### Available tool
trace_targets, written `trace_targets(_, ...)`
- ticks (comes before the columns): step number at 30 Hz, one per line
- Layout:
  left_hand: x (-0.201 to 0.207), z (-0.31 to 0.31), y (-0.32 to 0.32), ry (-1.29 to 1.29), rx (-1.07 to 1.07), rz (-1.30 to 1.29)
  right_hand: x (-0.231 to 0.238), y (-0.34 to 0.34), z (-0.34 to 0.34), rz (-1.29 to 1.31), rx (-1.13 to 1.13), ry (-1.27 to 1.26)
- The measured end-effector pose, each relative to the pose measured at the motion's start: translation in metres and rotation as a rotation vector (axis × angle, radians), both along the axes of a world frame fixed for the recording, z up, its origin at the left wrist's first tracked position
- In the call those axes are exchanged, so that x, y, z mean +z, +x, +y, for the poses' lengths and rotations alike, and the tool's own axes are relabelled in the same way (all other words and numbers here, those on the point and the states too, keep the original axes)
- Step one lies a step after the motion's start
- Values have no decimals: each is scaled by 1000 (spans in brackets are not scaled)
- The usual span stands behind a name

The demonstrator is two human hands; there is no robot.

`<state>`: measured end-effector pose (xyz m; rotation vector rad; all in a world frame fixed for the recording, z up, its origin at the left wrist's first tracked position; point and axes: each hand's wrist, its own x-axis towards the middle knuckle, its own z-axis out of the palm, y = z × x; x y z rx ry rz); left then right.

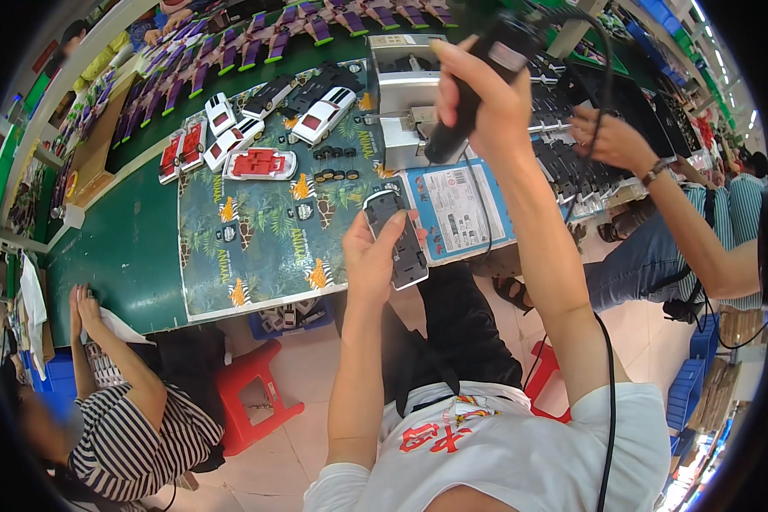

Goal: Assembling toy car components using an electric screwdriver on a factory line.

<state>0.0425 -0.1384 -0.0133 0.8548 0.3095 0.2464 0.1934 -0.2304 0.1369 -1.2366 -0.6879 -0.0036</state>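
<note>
My left hand is closed around a toy car at the table's front edge, its black underside turned up and the thumb pressed on it. Raised above the table, my right hand grips a black corded electric screwdriver. Its lower end points down and left, apart from the car. Whether a bit is fitted I cannot make out. White toy cars with black stripes lie beyond my left hand, near a white car body with a red interior. Small black wheel pairs sit beside them.
A metal box-like fixture stands behind a printed sheet. Black chassis parts lie at the right, where a co-worker's hand reaches in. Another person sits at the left. Purple-and-green toys line the back. The screwdriver's cord hangs overhead.
</note>
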Motion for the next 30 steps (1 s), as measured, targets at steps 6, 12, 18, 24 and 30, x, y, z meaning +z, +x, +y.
trace_targets(6,4,-3,0,20,14,12,-16,-42,-23,-3,306,257)
trace_targets(12,12,-7,1,23,15,22,-30,-56,-4,61,185,288)
trace_targets(18,4,-2,-4,105,-16,4,-38,-57,0,0,243,182)
trace_targets(24,9,-2,-3,82,-28,-10,-43,-56,-7,-7,303,92)
trace_targets(30,12,-1,-6,71,-21,-4,-46,-60,-5,-36,285,139)
